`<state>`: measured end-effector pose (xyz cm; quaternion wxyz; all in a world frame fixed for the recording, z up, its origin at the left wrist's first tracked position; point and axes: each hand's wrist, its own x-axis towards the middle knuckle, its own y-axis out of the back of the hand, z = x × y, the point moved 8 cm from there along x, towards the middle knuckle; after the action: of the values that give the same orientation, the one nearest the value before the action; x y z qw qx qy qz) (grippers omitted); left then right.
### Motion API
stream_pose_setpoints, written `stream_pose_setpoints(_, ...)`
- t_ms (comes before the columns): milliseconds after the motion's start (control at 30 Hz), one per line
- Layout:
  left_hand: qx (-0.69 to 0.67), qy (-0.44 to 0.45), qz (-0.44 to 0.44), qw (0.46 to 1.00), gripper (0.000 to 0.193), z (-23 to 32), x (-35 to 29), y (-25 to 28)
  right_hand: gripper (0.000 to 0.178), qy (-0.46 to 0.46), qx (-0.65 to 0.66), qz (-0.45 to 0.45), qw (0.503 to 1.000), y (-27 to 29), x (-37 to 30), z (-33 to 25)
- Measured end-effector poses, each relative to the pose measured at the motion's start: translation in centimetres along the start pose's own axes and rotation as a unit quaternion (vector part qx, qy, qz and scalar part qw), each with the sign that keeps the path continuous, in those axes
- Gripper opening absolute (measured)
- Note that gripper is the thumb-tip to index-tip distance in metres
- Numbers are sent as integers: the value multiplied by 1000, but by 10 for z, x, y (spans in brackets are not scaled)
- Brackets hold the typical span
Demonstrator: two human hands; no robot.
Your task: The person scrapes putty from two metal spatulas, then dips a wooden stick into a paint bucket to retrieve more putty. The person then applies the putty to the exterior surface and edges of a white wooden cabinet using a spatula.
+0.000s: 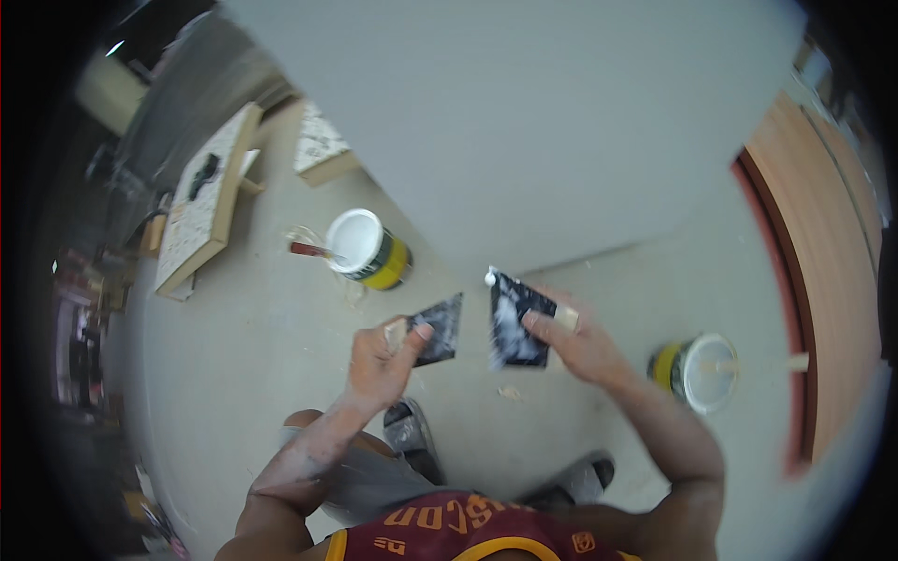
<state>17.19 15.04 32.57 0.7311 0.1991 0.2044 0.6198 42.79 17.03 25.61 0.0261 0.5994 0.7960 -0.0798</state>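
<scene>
My left hand is closed round the pale handle of a putty knife, its thumb pressed on the dark blade, which is smeared white. In my right hand is a second, wider putty knife, my thumb lying on its blade. White paste streaks that blade, and a small lump clings to its upper left corner. The two blades face each other, a little apart, above the floor. A large smooth grey-white panel stands just beyond my hands.
An open yellow-and-dark bucket with white contents and a red-handled tool stands left. Another bucket is at right, beside a wooden panel with a red edge. A speckled board lies far left. My sandalled feet are below.
</scene>
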Motion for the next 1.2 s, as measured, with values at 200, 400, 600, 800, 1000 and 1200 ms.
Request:
stream_pose_setpoints(200,-143,82,-59,985,22,-12,-13,-104,32,22,-179,60,982,73,-81,3)
stream_pose_setpoints(400,147,-346,-131,917,31,37,-24,-221,40,-141,110,254,950,115,-162,141)
stream_pose_setpoints(600,209,-339,-247,883,54,-3,-50,-293,41,-166,193,277,927,96,-206,206)
stream_pose_setpoints(800,198,-340,-277,877,56,-12,-59,-321,44,-176,166,224,944,91,-223,214)
stream_pose_setpoints(1000,195,-336,-274,880,52,-19,-60,-333,46,-155,151,197,956,92,-224,214)
stream_pose_setpoints(1200,237,-219,-235,917,24,-53,-29,-328,44,-192,158,206,947,92,-236,228)
